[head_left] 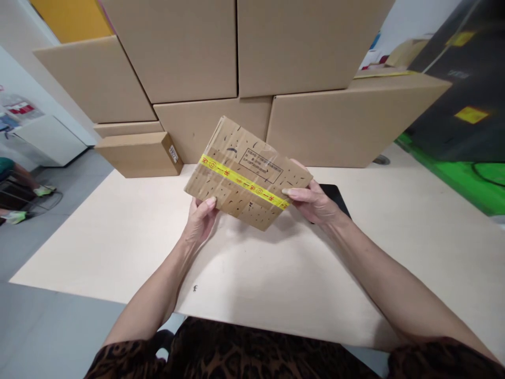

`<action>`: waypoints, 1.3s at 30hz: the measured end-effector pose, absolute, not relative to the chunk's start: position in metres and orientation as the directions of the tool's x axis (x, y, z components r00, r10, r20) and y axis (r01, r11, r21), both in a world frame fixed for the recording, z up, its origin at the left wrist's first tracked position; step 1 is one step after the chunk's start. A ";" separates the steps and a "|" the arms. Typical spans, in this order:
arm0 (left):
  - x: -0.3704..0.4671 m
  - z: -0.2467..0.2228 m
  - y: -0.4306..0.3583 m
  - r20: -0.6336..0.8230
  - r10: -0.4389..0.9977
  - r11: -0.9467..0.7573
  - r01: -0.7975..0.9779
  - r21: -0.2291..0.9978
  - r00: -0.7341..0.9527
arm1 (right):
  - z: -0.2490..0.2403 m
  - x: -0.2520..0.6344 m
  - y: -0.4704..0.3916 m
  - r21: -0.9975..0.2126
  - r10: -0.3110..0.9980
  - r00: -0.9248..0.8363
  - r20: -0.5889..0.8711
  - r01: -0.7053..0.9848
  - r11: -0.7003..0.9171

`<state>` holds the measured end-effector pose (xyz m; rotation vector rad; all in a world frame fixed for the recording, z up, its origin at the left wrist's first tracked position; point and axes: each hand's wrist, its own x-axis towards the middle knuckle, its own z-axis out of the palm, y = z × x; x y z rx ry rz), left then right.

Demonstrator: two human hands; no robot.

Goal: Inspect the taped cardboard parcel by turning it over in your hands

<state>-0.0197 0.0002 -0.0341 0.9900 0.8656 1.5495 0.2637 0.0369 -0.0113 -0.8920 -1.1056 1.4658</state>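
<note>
A flat brown cardboard box [236, 197] is held tilted above the pale table [252, 279]. Yellow tape with red print runs across its face, beside a printed rectangle and scattered dark marks. My left hand [202, 218] grips the lower left edge, thumb on the face. On the right side, my right hand [313, 200] holds the box with its thumb over the face near the end of the tape. The fingers behind the box are mostly hidden.
Large cartons [292, 47] are stacked along the table's back. A smaller closed box [138, 155] stands at back left. Partly behind my right hand lies a flat black object [336, 199]. A person's feet [45, 190] show at far left.
</note>
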 end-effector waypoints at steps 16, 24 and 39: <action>-0.027 -0.052 0.008 0.859 0.505 -0.826 0.336 0.452 0.085 | -0.005 0.267 0.044 -0.950 0.980 -0.190 -0.055 -0.293 -0.110; -0.036 -0.051 0.014 0.886 0.240 -0.897 0.440 0.046 0.397 | 0.012 0.276 0.040 -0.959 0.949 -0.295 -0.107 -0.220 -0.177; -0.031 -0.067 0.006 0.776 0.566 -0.787 0.461 0.409 0.277 | 0.015 0.268 0.039 -0.928 0.974 -0.211 -0.086 -0.339 -0.156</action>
